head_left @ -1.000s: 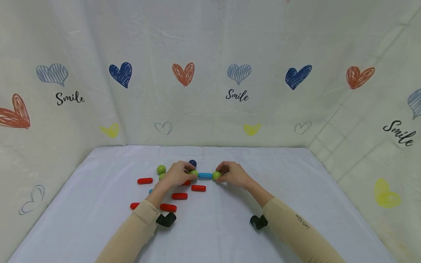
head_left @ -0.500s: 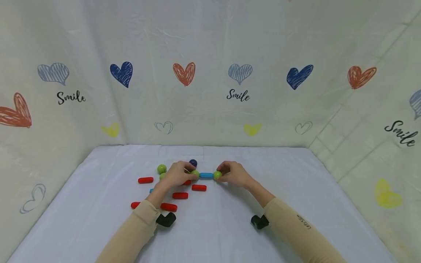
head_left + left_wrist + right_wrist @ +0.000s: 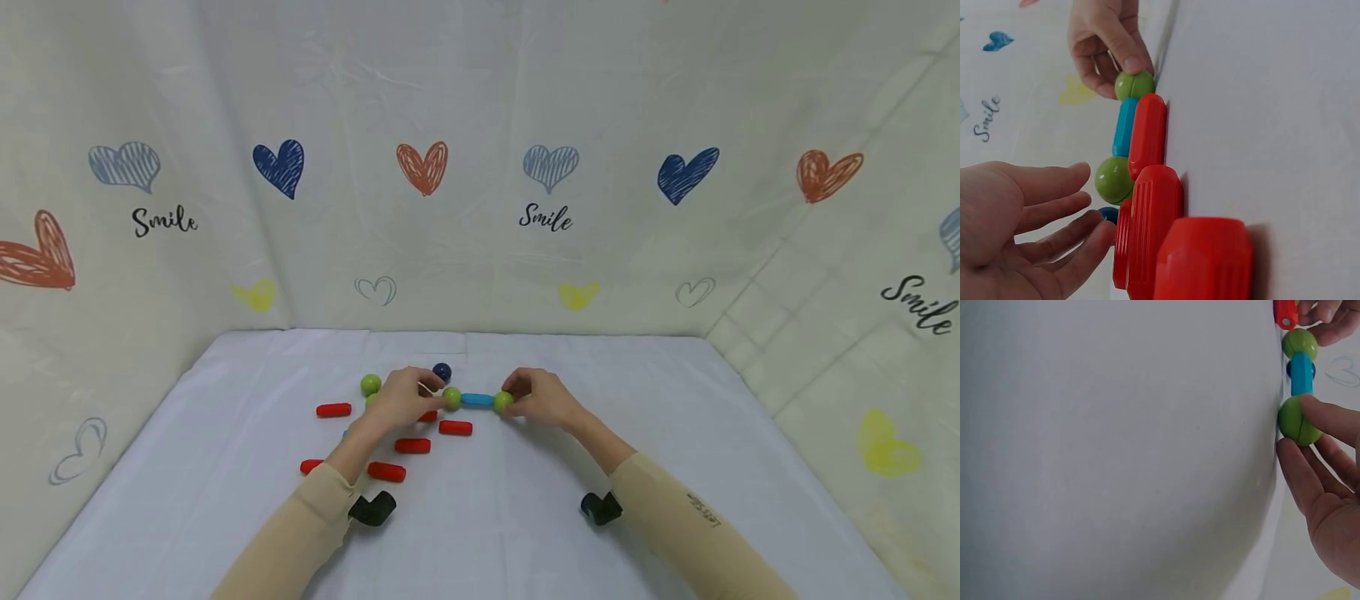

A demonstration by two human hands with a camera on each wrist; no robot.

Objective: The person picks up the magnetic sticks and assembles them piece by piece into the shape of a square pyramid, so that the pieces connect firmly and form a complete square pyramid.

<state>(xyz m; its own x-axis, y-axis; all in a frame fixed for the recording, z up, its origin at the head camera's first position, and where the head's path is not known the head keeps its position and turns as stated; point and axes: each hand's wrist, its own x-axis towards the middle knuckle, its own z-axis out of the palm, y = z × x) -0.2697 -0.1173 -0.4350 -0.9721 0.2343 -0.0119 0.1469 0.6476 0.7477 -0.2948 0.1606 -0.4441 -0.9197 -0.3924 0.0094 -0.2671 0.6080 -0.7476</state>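
A white cloth-covered table (image 3: 525, 533) carries scattered red plastic rods (image 3: 388, 472), loose green balls and a dark blue ball (image 3: 442, 372). At its middle lies a short chain: a blue plastic rod (image 3: 477, 400) with a green plastic ball (image 3: 452, 397) at its left end and another green ball (image 3: 502, 401) at its right. The right hand (image 3: 542, 398) pinches the right ball; the left hand (image 3: 401, 398) lies with fingers relaxed beside the left ball, gripping nothing. With only one end held, a sideways tug would likely break the joints, and the round balls could roll off.
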